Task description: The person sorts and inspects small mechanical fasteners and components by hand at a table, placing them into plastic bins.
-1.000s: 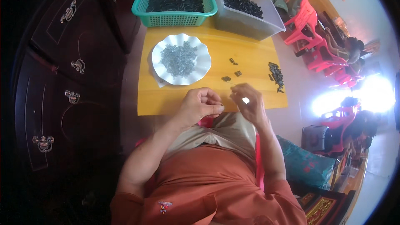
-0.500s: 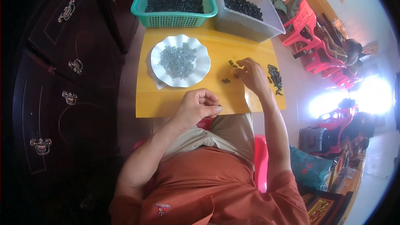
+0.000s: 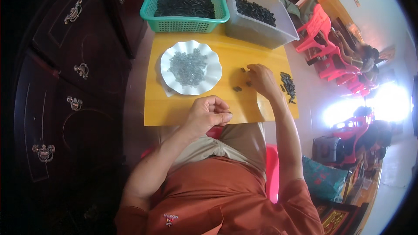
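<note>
My left hand (image 3: 208,112) is closed in a pinch above the near edge of the yellow table, with a small dark piece just showing at its fingertips. Over the table's right part, my right hand (image 3: 262,81) has its fingers bent downward and together; whatever is under them is hidden. Beside it lie a few small black pieces (image 3: 237,88), and another black piece (image 3: 243,69) sits just past its fingertips. A white scalloped plate (image 3: 213,75) full of small clear pieces (image 3: 188,66) stands left of both hands. Right of my right hand is a pile of black tube-like pieces (image 3: 287,86).
At the table's far side stand a green basket (image 3: 185,26) and a translucent bin (image 3: 257,35), both holding many black pieces. Dark cabinets (image 3: 56,78) line the left. Pink chairs (image 3: 317,28), a person (image 3: 368,56) and a teal bag (image 3: 322,176) are off to the right.
My right hand has shifted slightly, its fingertips drawing in away from the small pieces beyond it. The left hand keeps its pinch. The whole view has moved a little.
</note>
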`<state>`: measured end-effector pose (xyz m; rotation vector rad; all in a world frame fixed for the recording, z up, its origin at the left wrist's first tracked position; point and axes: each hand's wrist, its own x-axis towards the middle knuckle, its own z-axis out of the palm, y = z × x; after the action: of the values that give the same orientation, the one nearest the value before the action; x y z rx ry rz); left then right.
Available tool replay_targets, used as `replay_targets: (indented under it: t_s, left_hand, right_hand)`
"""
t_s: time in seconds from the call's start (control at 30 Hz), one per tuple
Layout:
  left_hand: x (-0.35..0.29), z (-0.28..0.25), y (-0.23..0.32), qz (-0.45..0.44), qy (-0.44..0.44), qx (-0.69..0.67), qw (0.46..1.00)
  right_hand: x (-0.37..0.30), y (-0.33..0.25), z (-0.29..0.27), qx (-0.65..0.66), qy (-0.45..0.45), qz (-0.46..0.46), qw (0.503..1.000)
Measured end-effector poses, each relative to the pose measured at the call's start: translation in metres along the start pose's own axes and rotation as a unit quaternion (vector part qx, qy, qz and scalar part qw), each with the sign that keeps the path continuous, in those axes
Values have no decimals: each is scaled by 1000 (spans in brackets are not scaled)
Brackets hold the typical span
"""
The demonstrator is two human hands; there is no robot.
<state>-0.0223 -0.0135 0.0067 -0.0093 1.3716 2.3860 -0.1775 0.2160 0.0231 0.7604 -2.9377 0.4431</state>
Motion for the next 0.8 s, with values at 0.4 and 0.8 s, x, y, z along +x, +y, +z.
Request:
replay_targets:
  t_s: [0.4, 0.8]
  left_hand:
    - [2, -2, -4, 37, 24, -3, 999]
    - [-1, 1, 2, 50, 30, -15, 998]
  right_hand:
    - [-68, -57, 0, 530, 57, 56, 844]
    - [-89, -70, 9, 638, 8, 41, 769]
